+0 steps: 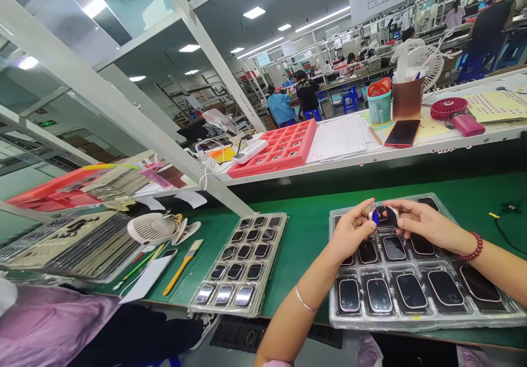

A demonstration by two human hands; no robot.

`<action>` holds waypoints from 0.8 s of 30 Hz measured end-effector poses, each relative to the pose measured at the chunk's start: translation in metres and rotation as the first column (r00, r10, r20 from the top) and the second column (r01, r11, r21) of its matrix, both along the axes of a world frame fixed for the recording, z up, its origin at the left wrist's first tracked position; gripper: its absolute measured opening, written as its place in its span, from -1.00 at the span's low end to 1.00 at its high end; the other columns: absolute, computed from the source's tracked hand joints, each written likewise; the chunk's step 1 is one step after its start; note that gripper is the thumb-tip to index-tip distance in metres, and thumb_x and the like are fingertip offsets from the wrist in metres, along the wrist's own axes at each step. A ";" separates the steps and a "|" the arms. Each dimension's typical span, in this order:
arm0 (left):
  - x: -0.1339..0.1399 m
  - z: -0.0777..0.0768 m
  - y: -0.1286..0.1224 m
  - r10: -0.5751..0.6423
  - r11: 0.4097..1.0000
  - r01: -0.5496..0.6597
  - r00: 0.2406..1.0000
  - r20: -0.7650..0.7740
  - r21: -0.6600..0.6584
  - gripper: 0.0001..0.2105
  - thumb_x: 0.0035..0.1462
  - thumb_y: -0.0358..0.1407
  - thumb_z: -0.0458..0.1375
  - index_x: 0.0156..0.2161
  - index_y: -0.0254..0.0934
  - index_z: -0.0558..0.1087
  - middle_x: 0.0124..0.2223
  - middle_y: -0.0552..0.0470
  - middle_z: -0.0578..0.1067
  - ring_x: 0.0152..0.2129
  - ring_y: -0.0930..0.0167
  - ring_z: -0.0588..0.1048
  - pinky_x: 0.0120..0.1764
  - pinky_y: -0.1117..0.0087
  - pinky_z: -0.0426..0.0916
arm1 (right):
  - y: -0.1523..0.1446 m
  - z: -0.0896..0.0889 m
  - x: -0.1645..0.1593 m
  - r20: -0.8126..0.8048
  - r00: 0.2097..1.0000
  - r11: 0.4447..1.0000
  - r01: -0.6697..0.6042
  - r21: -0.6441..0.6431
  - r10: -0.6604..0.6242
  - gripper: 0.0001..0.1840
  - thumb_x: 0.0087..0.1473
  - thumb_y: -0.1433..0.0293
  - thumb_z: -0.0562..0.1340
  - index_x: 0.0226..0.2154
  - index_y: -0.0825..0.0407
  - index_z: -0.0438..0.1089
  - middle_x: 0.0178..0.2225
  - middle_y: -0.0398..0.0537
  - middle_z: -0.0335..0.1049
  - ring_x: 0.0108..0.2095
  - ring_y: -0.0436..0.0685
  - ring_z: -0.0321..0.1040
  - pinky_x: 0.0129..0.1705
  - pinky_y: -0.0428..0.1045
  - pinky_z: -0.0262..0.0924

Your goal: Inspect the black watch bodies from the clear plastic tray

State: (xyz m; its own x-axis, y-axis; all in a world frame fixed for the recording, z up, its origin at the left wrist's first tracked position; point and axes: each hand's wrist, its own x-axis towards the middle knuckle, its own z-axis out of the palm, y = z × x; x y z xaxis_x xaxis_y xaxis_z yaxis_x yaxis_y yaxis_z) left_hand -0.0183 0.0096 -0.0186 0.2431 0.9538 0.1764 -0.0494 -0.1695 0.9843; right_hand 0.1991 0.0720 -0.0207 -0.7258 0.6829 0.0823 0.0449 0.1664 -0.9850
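Above a clear plastic tray (pixel 373 323), my left hand (pixel 349 229) and my right hand (pixel 430 227) pinch a small smartwatch body (pixel 383 216) between their fingertips. It is dark with a pale rim, and a blue patch shows beside my left thumb. Fingers cover both of its ends. Rows of similar rounded, black-faced watch bodies (pixel 410 290) lie in the tray's pockets under my hands. My forearms and hands hide part of the tray's far rows.
Left of my arms lies a second tray of watch pieces (pixel 234 271) on the green mat (pixel 304 235). Farther left are a brush (pixel 183 267), a white fan (pixel 151 228) and stacked trays (pixel 82 243). A shelf edge (pixel 341 159) runs behind, holding a red tray (pixel 280 147) and a phone (pixel 402 133).
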 end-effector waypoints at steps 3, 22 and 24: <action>0.001 0.000 -0.002 -0.025 0.999 0.025 1.000 -0.008 0.034 -0.35 0.11 -0.20 0.25 0.25 -0.41 0.19 -0.09 -0.13 0.28 -0.35 0.55 0.37 -0.26 0.47 0.33 | -0.001 0.002 0.001 0.081 0.996 0.999 -0.034 0.025 0.032 -0.20 0.16 0.13 0.18 0.20 0.37 -0.04 -0.33 0.03 0.27 -0.43 -0.06 0.23 -0.35 -0.11 0.29; 0.000 -0.001 0.000 -0.014 1.000 0.015 0.997 -0.071 0.014 -0.34 0.08 -0.19 0.27 0.20 -0.48 0.19 -0.07 -0.18 0.30 -0.36 0.53 0.37 -0.21 0.36 0.37 | -0.004 0.003 0.000 0.160 0.987 0.997 -0.035 0.071 0.023 -0.28 0.11 0.12 0.13 0.15 0.29 0.03 -0.44 -0.07 0.14 -0.47 -0.02 0.08 -0.40 -0.07 0.06; -0.001 0.000 0.000 -0.013 1.000 0.015 0.997 -0.073 0.022 -0.36 0.08 -0.20 0.27 0.19 -0.48 0.20 -0.08 -0.18 0.31 -0.37 0.54 0.36 -0.22 0.39 0.36 | -0.004 0.002 0.000 0.169 0.985 0.996 -0.035 0.087 0.020 -0.29 0.13 0.11 0.13 0.15 0.27 0.04 -0.44 -0.08 0.12 -0.47 -0.02 0.05 -0.41 -0.07 0.02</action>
State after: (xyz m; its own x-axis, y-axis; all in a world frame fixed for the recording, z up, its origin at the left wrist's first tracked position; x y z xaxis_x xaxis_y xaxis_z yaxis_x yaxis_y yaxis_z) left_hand -0.0188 0.0095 -0.0185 0.2693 0.9462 0.1795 0.0197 -0.1918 0.9812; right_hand 0.1995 0.0679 -0.0184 -0.7529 0.6579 0.0176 0.2026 0.2571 -0.9449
